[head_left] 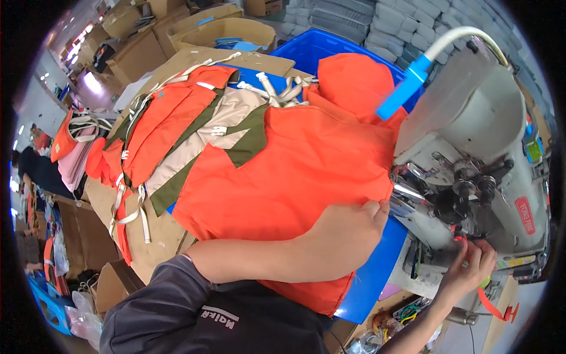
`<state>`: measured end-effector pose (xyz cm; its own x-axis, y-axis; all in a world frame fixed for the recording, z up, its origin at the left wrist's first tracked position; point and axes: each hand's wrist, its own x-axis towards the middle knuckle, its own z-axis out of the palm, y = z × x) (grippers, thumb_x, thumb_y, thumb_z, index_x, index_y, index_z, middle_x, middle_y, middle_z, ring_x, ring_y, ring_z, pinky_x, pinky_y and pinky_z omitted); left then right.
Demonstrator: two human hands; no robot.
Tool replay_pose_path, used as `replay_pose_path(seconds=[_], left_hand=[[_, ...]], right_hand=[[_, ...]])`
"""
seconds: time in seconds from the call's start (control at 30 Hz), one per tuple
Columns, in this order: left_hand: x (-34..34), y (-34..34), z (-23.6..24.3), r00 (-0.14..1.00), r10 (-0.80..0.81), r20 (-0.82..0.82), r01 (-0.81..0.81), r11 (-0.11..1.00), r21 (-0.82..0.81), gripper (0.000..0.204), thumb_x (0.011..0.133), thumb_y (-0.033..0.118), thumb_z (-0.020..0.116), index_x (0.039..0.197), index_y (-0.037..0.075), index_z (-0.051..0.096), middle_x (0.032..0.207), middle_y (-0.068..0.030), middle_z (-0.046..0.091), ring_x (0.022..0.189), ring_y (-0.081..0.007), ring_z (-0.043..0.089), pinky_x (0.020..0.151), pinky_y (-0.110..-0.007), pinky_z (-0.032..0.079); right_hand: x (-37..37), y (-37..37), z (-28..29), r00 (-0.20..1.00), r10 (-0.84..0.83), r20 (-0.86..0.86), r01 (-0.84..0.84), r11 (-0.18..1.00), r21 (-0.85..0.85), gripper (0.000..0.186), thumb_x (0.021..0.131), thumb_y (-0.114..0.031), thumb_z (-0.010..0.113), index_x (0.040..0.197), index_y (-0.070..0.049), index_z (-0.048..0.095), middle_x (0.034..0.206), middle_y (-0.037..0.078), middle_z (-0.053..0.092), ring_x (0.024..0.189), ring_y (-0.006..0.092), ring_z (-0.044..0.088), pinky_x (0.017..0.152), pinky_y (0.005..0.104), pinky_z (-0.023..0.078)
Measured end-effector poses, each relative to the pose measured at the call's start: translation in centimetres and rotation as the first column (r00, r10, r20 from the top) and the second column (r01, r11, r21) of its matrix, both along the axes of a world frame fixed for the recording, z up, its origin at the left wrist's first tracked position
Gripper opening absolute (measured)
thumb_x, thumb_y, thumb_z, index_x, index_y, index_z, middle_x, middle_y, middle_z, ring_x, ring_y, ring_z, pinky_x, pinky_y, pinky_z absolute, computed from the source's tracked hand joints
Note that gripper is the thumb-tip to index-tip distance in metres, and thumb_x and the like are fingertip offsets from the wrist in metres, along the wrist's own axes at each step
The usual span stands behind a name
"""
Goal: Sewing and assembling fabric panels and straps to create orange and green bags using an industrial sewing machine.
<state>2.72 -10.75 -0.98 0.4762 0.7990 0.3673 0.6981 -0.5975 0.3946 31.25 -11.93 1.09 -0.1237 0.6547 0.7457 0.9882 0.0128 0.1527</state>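
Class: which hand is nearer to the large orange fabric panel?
Left: the left hand is on the right edge of the panel; the right hand is apart from it, farther right, by the grey machine.

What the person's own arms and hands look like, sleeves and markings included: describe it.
The left hand and right hand wear no gloves. A dark grey sleeve ends around the left elbow, leaving the left forearm bare. The right forearm is bare where it shows. The black top bears pale lettering.
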Motion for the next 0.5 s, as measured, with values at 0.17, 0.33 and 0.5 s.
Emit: replay_pose_path(seconds=[0.17, 0.33, 0.5], left_hand=[[-0.1, -0.1, -0.6, 1.0, -0.011, 0.023, 0.009, 0.998, 0.057, 0.053, 0.078, 0.012, 0.062, 0.123, -0.013, 0.052, 0.088, -0.0111, 0.055, 0.062, -0.0204, 0.057, 0.048, -0.031, 0.048], [-0.1, -0.2, 0.2, 0.992, 0.034, 0.121, -0.023, 0.996, -0.087, 0.049, 0.082, 0.011, 0.06, 0.126, -0.007, 0.052, 0.09, -0.0152, 0.058, 0.068, -0.0279, 0.061, 0.054, -0.037, 0.051], [-0.9, 0.0, 0.2, 0.964, 0.106, 0.244, -0.06, 0.98, -0.189, 0.043, 0.086, 0.009, 0.058, 0.127, -0.002, 0.051, 0.093, -0.0197, 0.062, 0.076, -0.0367, 0.063, 0.063, -0.044, 0.05]], right_hand=[[-1.5, -0.5, 0.1, 1.0, -0.023, 0.022, 0.024, 0.999, -0.023, 0.011, 0.083, -0.009, 0.069, 0.09, -0.002, 0.064, 0.098, 0.011, 0.06, 0.094, 0.0299, 0.056, 0.085, 0.0416, 0.043], [-8.1, -4.1, -2.9, 0.731, 0.144, -0.667, -0.237, 0.97, -0.05, 0.026, 0.084, -0.005, 0.067, 0.108, 0.002, 0.06, 0.103, 0.015, 0.058, 0.096, 0.0256, 0.056, 0.09, 0.0382, 0.044], [-15.6, 0.2, -6.7, 0.193, 0.082, -0.978, -0.649, 0.758, -0.065, 0.031, 0.092, -0.004, 0.062, 0.12, 0.002, 0.052, 0.081, 0.006, 0.058, 0.07, 0.0136, 0.055, 0.066, 0.0264, 0.046]])
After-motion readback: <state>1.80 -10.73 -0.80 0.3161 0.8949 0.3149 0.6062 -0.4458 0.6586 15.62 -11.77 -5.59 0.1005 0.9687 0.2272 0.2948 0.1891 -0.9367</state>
